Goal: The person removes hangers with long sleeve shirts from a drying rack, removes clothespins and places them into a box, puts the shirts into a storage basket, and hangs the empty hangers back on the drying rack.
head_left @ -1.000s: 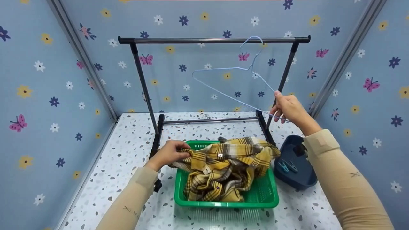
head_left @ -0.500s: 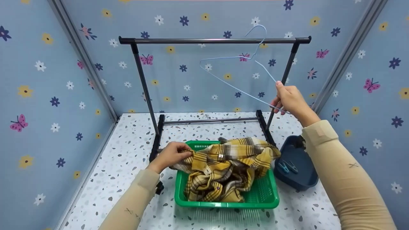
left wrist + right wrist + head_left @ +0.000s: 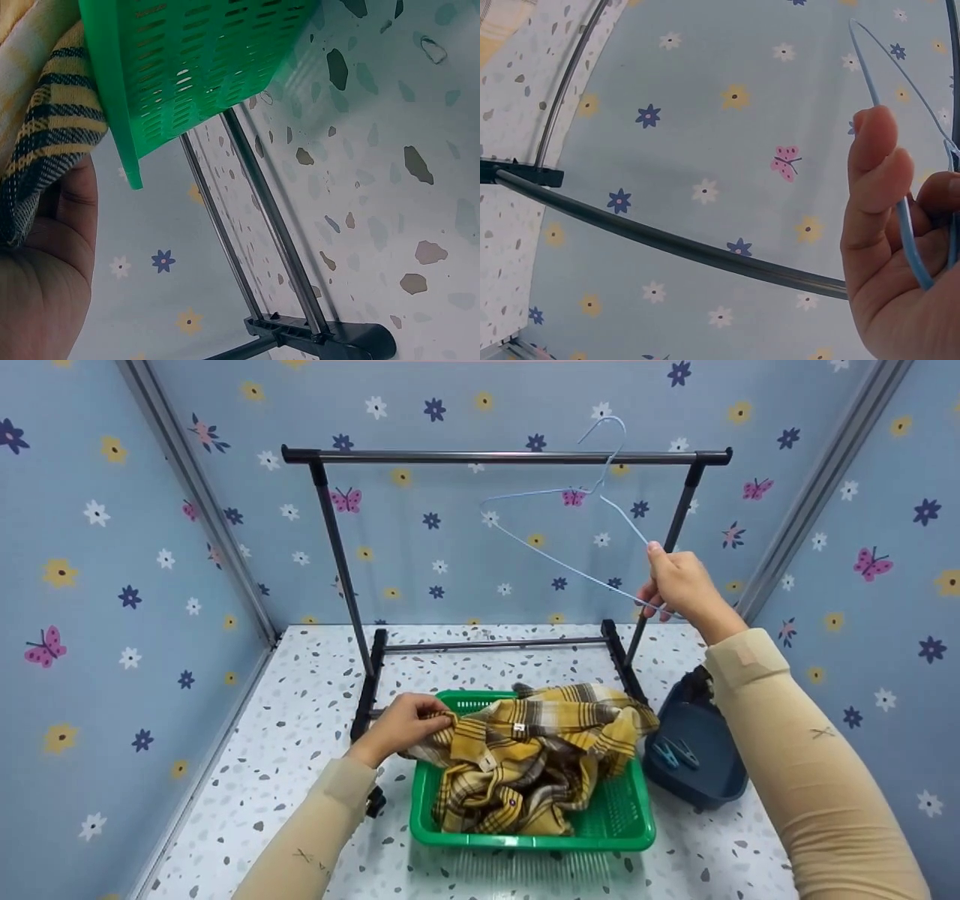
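Note:
In the head view a yellow plaid shirt [image 3: 555, 712] lies crumpled in a green basket [image 3: 532, 841], partly over its back rim. My left hand [image 3: 401, 727] pinches the shirt at its left end; the left wrist view shows the cloth [image 3: 64, 112] above the palm, beside the basket wall. My right hand [image 3: 682, 585] holds a light blue wire hanger [image 3: 555, 561] by its right end, raised in front of the rack. Its hook points up, near the top bar. In the right wrist view, fingers curl round the hanger wire [image 3: 909, 247].
A black clothes rack [image 3: 495, 457] stands behind the basket on a speckled table [image 3: 262, 780]. Right of the basket sits a dark blue bin [image 3: 705, 780] holding clothes pegs [image 3: 677, 753] and something dark. Flower-patterned walls enclose the table on three sides.
My right hand has lifted the hanger upward and slightly right, its hook rising above the top bar. My left hand stays almost still on the shirt.

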`<state>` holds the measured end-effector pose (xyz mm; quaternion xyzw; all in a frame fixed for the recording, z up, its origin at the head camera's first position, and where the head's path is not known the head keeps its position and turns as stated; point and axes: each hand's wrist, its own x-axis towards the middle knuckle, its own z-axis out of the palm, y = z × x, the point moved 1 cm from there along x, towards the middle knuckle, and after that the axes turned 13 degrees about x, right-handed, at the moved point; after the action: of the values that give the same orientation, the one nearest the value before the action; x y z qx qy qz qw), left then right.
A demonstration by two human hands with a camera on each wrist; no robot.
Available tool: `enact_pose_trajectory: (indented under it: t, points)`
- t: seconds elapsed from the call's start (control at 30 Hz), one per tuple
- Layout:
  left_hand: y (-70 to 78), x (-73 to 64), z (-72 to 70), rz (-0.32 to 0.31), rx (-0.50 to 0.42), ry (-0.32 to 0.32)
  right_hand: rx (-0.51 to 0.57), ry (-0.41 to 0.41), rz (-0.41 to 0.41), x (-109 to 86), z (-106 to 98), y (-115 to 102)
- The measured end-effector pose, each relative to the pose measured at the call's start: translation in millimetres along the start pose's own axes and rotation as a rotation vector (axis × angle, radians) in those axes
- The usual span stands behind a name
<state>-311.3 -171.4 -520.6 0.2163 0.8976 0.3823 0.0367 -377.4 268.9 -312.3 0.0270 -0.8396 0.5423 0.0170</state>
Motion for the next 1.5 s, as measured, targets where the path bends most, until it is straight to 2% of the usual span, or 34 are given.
enact_pose_trajectory:
  t: [0.6, 0.73, 1.17, 1.33, 1.5]
  points:
    - [-1.1, 0.5, 0.0, 0.012, -0.017, -0.003, -0.067, -0.027, 0.024, -1.5, 12, 16]
    - [-1.1, -0.1, -0.1, 0.013, -0.016, 0.002, -0.055, -0.039, 0.045, -2.4, 14, 19]
    - [-0.5, 0.3, 0.7, 0.013, -0.011, 0.01, 0.077, -0.072, 0.024, -8.8, 16, 30]
    - [-1.6, 0.1, 0.8, 0.016, -0.009, 0.011, 0.177, -0.088, 0.024, -13.7, 10, 45]
    - [-3.3, -1.3, 0.4, 0.012, -0.001, 0.006, 0.232, -0.054, 0.027, -20.1, 7, 70]
